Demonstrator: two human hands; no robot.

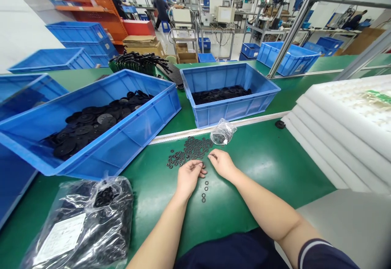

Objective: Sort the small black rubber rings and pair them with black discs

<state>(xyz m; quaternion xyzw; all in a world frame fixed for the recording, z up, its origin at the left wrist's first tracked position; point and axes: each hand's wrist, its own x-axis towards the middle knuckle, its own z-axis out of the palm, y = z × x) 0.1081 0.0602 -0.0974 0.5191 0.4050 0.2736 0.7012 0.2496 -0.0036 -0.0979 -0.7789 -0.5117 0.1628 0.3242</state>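
Note:
My left hand point(188, 176) is closed in a pinch at the near edge of a spread of small black rings point(195, 148) on the green table. Something dark and tiny shows at its fingertips, too small to name. My right hand point(223, 164) is also pinched, its thumb and forefinger together at the right side of the spread; what they hold, if anything, is hidden. Several loose rings point(203, 195) lie in a short line nearer my body, below the left fingertips. Just beyond my right hand sits a small clear plastic bag point(222, 131) with small dark parts inside.
Large blue bins point(146, 118) of black discs stand at left; another blue bin point(229, 112) of dark parts is ahead. A clear bag point(82, 220) of black parts lies front left. White foam trays point(345, 138) are stacked at right, beside a black round part point(280, 124).

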